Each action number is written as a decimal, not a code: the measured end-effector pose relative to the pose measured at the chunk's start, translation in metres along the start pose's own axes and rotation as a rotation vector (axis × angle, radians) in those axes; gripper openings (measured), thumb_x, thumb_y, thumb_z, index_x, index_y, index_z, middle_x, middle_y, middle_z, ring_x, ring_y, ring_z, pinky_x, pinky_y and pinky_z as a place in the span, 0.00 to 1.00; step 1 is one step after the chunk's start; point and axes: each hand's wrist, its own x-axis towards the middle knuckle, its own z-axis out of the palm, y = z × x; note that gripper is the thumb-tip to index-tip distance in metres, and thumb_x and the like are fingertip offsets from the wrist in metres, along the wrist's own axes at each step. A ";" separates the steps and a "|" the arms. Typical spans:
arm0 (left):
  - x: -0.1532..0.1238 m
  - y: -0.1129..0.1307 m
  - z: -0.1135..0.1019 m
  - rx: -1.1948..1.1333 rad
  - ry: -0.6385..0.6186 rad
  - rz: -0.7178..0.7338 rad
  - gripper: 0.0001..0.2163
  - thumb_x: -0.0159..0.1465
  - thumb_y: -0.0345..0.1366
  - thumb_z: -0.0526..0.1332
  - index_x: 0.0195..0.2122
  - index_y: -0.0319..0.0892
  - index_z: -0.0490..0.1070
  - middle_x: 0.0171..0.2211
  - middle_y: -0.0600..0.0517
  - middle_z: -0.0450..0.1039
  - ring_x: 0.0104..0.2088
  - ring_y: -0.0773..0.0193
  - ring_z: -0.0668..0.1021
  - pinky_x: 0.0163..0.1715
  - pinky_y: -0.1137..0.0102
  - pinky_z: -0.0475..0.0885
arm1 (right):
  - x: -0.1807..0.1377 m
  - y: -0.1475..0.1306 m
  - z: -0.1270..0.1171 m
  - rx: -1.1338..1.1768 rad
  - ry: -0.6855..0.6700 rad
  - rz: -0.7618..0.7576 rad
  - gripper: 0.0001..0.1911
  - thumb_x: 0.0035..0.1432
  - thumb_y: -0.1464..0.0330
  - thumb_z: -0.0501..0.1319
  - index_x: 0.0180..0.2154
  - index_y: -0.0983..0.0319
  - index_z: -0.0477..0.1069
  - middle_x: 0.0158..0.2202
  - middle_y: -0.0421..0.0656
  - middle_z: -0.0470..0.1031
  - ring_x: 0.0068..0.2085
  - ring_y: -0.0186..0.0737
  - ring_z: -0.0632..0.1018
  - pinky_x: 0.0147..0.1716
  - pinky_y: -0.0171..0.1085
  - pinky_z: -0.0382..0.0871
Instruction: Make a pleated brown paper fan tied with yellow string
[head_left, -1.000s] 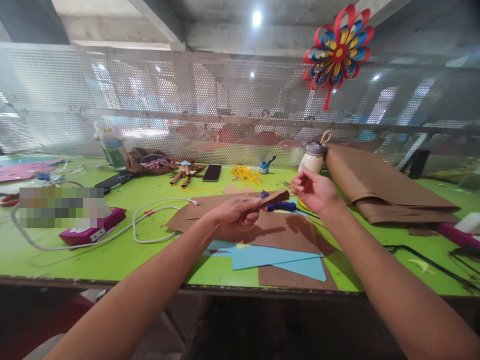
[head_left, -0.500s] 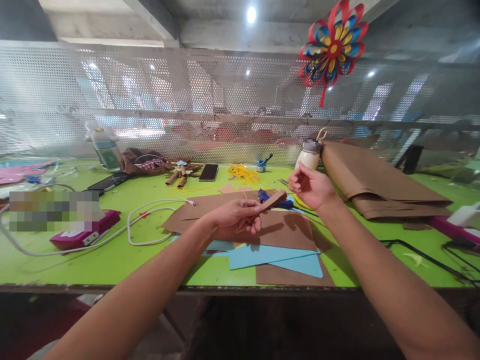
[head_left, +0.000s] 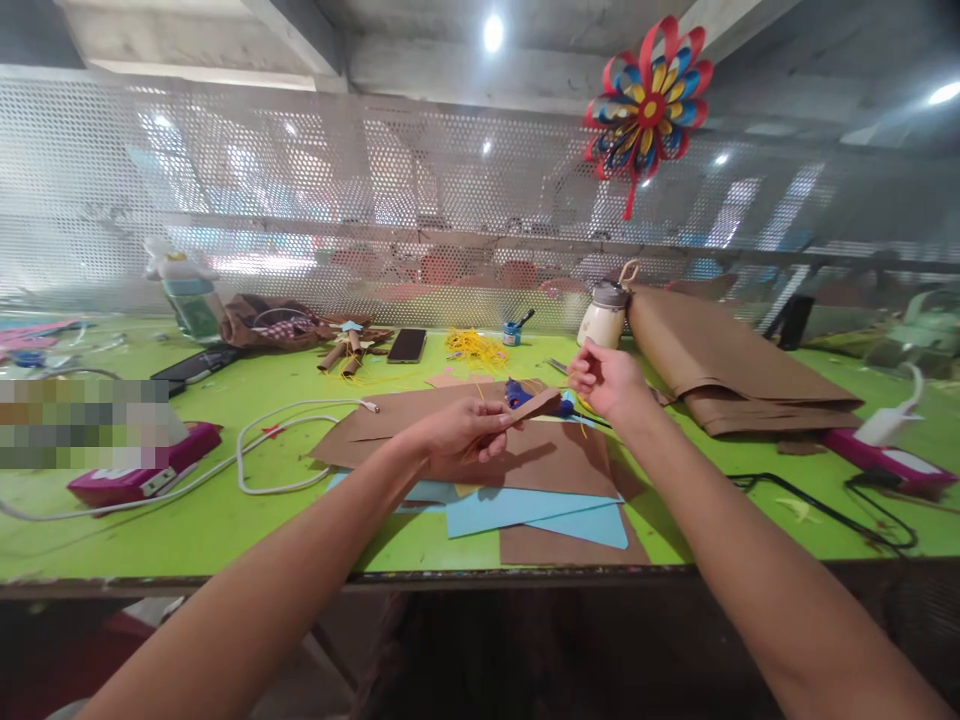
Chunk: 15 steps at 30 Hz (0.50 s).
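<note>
My left hand point(head_left: 471, 432) is closed on a narrow brown paper strip point(head_left: 538, 405), its free end pointing up to the right. Thin yellow string shows near those fingers. My right hand point(head_left: 611, 380) is raised to the right, apart from the strip, fingers curled together; whatever they pinch, if anything, is too small to make out. Behind the strip lies a blue glue gun point(head_left: 516, 392), partly hidden. Beneath my hands are brown paper sheets point(head_left: 570, 462) over light blue paper pieces point(head_left: 499, 511) on the green table point(head_left: 285, 540).
At the back are a phone point(head_left: 406, 346), tangled yellow string point(head_left: 476, 348), rolled brown paper pieces point(head_left: 352, 355), a small blue pot point(head_left: 511, 334) and a white bottle point(head_left: 603, 318). Folded brown paper point(head_left: 739, 365) lies right. A white cable point(head_left: 241, 455) and purple power strip point(head_left: 154, 470) lie left.
The camera view has turned slightly right, so things sit a little further left. Both hands keep nearly the same pose, with the strip still in my left hand.
</note>
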 end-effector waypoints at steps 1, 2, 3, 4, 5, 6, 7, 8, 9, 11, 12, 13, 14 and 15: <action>0.001 0.000 0.000 0.008 0.001 0.007 0.12 0.62 0.41 0.56 0.40 0.36 0.67 0.17 0.56 0.65 0.16 0.75 0.63 0.17 0.76 0.52 | 0.000 0.000 0.000 0.007 0.018 0.004 0.16 0.62 0.69 0.48 0.21 0.61 0.56 0.13 0.35 0.57 0.12 0.25 0.54 0.11 0.27 0.49; 0.001 -0.001 0.000 0.014 0.006 0.012 0.13 0.62 0.41 0.56 0.40 0.36 0.67 0.17 0.57 0.64 0.16 0.75 0.63 0.17 0.76 0.52 | 0.001 -0.001 0.000 0.013 0.037 0.007 0.16 0.62 0.69 0.48 0.21 0.61 0.55 0.13 0.35 0.57 0.12 0.25 0.54 0.11 0.28 0.48; 0.002 -0.001 0.000 0.021 0.012 0.012 0.13 0.62 0.42 0.56 0.40 0.36 0.67 0.17 0.57 0.64 0.16 0.74 0.62 0.17 0.76 0.52 | 0.002 -0.001 0.000 0.016 0.056 0.010 0.16 0.62 0.69 0.49 0.22 0.61 0.55 0.13 0.34 0.57 0.11 0.25 0.53 0.11 0.28 0.48; 0.003 -0.001 0.000 0.028 0.017 0.007 0.13 0.62 0.42 0.56 0.39 0.36 0.67 0.17 0.57 0.63 0.16 0.74 0.62 0.17 0.76 0.52 | 0.002 -0.001 0.000 0.018 0.071 0.011 0.15 0.62 0.69 0.48 0.21 0.61 0.55 0.12 0.34 0.57 0.11 0.25 0.53 0.10 0.28 0.47; 0.004 -0.002 0.000 0.032 0.023 0.000 0.13 0.61 0.42 0.57 0.39 0.36 0.67 0.16 0.58 0.63 0.16 0.74 0.61 0.17 0.76 0.52 | 0.003 -0.001 -0.001 0.019 0.083 0.013 0.15 0.62 0.69 0.48 0.21 0.61 0.55 0.12 0.34 0.56 0.11 0.26 0.53 0.10 0.28 0.47; 0.004 -0.002 0.000 0.033 0.027 -0.008 0.13 0.61 0.42 0.57 0.38 0.36 0.67 0.16 0.58 0.62 0.15 0.75 0.61 0.17 0.76 0.52 | 0.004 -0.001 -0.001 0.020 0.091 0.015 0.15 0.61 0.70 0.48 0.21 0.61 0.54 0.12 0.34 0.56 0.11 0.26 0.53 0.10 0.28 0.46; 0.004 -0.002 0.000 0.029 0.031 -0.013 0.13 0.61 0.42 0.57 0.38 0.36 0.67 0.15 0.58 0.61 0.15 0.75 0.61 0.17 0.76 0.52 | 0.004 -0.001 -0.001 0.022 0.100 0.017 0.15 0.61 0.70 0.48 0.21 0.61 0.54 0.11 0.34 0.56 0.11 0.26 0.52 0.10 0.28 0.46; 0.004 -0.001 0.001 0.026 0.035 -0.017 0.13 0.61 0.42 0.57 0.39 0.36 0.67 0.15 0.58 0.61 0.15 0.75 0.60 0.17 0.76 0.53 | 0.005 -0.001 -0.002 0.025 0.107 0.019 0.15 0.61 0.70 0.48 0.21 0.61 0.54 0.11 0.34 0.56 0.10 0.25 0.52 0.10 0.28 0.46; 0.004 -0.001 0.002 0.026 0.039 -0.020 0.13 0.61 0.42 0.57 0.39 0.36 0.67 0.15 0.58 0.61 0.15 0.75 0.61 0.17 0.76 0.53 | 0.006 -0.001 -0.002 0.027 0.114 0.021 0.15 0.61 0.70 0.48 0.21 0.61 0.54 0.11 0.34 0.55 0.10 0.25 0.52 0.10 0.28 0.45; 0.003 -0.001 0.004 0.024 0.054 -0.018 0.13 0.60 0.42 0.58 0.39 0.36 0.68 0.15 0.58 0.62 0.16 0.75 0.62 0.17 0.77 0.53 | 0.008 -0.001 -0.004 0.033 0.129 0.023 0.15 0.61 0.69 0.48 0.21 0.61 0.54 0.10 0.33 0.55 0.10 0.25 0.52 0.10 0.28 0.45; 0.003 0.000 0.006 0.019 0.062 -0.014 0.13 0.60 0.42 0.58 0.38 0.36 0.68 0.15 0.58 0.62 0.16 0.75 0.62 0.17 0.77 0.53 | 0.009 -0.001 -0.004 0.035 0.135 0.024 0.15 0.61 0.69 0.48 0.21 0.61 0.54 0.10 0.33 0.55 0.10 0.25 0.52 0.10 0.28 0.45; 0.002 0.000 0.007 0.010 0.069 -0.011 0.13 0.60 0.42 0.58 0.38 0.36 0.68 0.16 0.58 0.62 0.16 0.75 0.63 0.18 0.77 0.53 | 0.010 -0.001 -0.005 0.037 0.141 0.026 0.15 0.61 0.69 0.48 0.21 0.61 0.54 0.10 0.33 0.55 0.10 0.25 0.51 0.10 0.28 0.45; 0.002 0.000 0.008 -0.005 0.073 -0.008 0.12 0.60 0.42 0.59 0.38 0.36 0.68 0.16 0.58 0.62 0.16 0.75 0.63 0.18 0.77 0.53 | 0.010 -0.001 -0.006 0.039 0.146 0.026 0.15 0.61 0.69 0.49 0.21 0.61 0.54 0.10 0.33 0.55 0.10 0.25 0.51 0.10 0.28 0.45; 0.002 0.000 0.009 -0.024 0.075 -0.005 0.12 0.60 0.41 0.59 0.37 0.36 0.68 0.15 0.58 0.62 0.16 0.75 0.63 0.18 0.77 0.53 | 0.011 0.000 -0.007 0.041 0.151 0.026 0.15 0.61 0.69 0.49 0.21 0.61 0.54 0.10 0.33 0.55 0.10 0.25 0.51 0.10 0.28 0.45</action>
